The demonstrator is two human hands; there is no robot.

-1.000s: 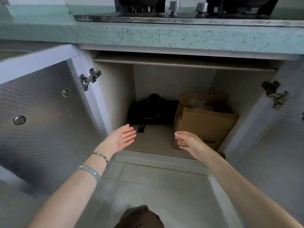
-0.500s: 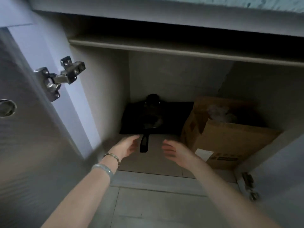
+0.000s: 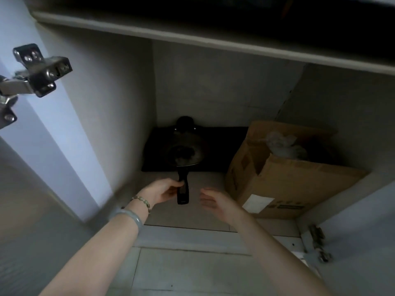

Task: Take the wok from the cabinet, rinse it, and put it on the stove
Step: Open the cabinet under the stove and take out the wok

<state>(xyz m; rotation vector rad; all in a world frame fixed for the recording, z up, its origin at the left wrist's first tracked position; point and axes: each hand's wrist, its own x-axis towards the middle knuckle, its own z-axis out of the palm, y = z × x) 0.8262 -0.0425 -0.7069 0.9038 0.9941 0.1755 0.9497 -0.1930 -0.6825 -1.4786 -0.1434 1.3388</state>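
A black wok [image 3: 185, 152] sits at the back of the open cabinet, on a flat black slab [image 3: 222, 150]. Its long black handle [image 3: 183, 189] points toward me. My left hand [image 3: 162, 190] has its fingers on the left side of that handle, starting to curl around it. My right hand [image 3: 215, 202] hovers just to the right of the handle, fingers apart, holding nothing. The stove is out of view.
An open cardboard box [image 3: 284, 178] with pale stuff inside fills the cabinet's right side. A shelf [image 3: 192, 37] spans overhead. The left door [image 3: 25, 221] stands open with its metal hinge [image 3: 36, 71] jutting out. Another hinge [image 3: 318, 244] is at lower right.
The view has pushed closer into the cabinet. My left hand went forward from open air onto the wok's handle. My right hand followed to just beside it.
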